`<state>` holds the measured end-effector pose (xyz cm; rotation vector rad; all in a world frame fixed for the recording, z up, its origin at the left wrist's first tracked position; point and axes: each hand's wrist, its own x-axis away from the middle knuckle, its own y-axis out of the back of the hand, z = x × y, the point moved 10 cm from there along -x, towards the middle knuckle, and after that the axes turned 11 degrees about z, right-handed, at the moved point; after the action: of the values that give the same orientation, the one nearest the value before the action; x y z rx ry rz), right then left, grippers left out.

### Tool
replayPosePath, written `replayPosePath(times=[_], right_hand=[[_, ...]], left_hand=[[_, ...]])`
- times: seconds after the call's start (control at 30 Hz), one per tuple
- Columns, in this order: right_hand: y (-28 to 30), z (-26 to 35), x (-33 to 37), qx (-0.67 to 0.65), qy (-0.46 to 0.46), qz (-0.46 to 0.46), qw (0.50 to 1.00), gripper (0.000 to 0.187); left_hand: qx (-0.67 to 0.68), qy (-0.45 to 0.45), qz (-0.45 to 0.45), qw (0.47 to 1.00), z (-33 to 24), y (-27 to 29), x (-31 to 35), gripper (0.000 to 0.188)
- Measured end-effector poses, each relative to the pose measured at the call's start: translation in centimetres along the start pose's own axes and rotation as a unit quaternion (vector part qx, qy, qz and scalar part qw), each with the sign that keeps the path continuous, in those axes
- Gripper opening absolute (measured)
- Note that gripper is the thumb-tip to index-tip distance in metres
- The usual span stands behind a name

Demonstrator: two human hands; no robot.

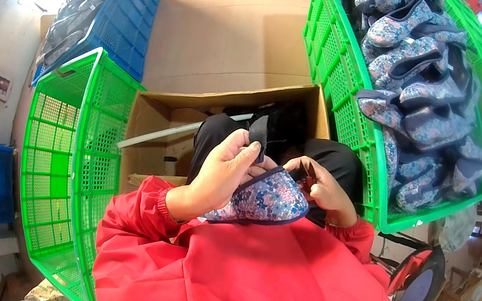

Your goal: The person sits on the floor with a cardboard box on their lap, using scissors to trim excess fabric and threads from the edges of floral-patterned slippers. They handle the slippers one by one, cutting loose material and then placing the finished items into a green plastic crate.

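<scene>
A blue-and-pink floral fabric shoe (268, 198) with dark edging lies over my lap. My left hand (224, 170) is closed on it, pinching its dark strap-like end (258, 133) between thumb and fingers. Beside the shoe's upper right edge, my right hand (328, 188) is closed with its fingers curled. Something small and dark shows between those fingers, too unclear to name. Red sleeves cover both forearms, and a red apron (271, 272) spreads over my lap.
An open cardboard box (153, 116) stands before my knees, a pale rod (160, 134) slanting across it. At right, a green crate (344, 98) is heaped with similar floral shoes (420, 66). A green crate (88, 123) and a blue crate (125, 20) of dark pieces stand left.
</scene>
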<state>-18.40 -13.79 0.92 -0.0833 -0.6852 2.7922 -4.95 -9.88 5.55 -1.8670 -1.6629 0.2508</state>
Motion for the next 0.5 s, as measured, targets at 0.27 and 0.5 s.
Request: replayPosePath(times=[0.27, 0.5], right_hand=[[1.4, 0.0, 1.3, 0.041, 0.016, 0.016, 0.999, 0.077], [2.8, -0.4, 2.1, 0.023, 0.009, -0.022, 0.999, 0.063]], left_hand=[[-0.322, 0.012, -0.058, 0.945, 0.3, 4.2, -4.0, 0.013], [-0.702, -0.13, 0.049, 0.698, -1.4, 2.8, -3.5, 0.047]])
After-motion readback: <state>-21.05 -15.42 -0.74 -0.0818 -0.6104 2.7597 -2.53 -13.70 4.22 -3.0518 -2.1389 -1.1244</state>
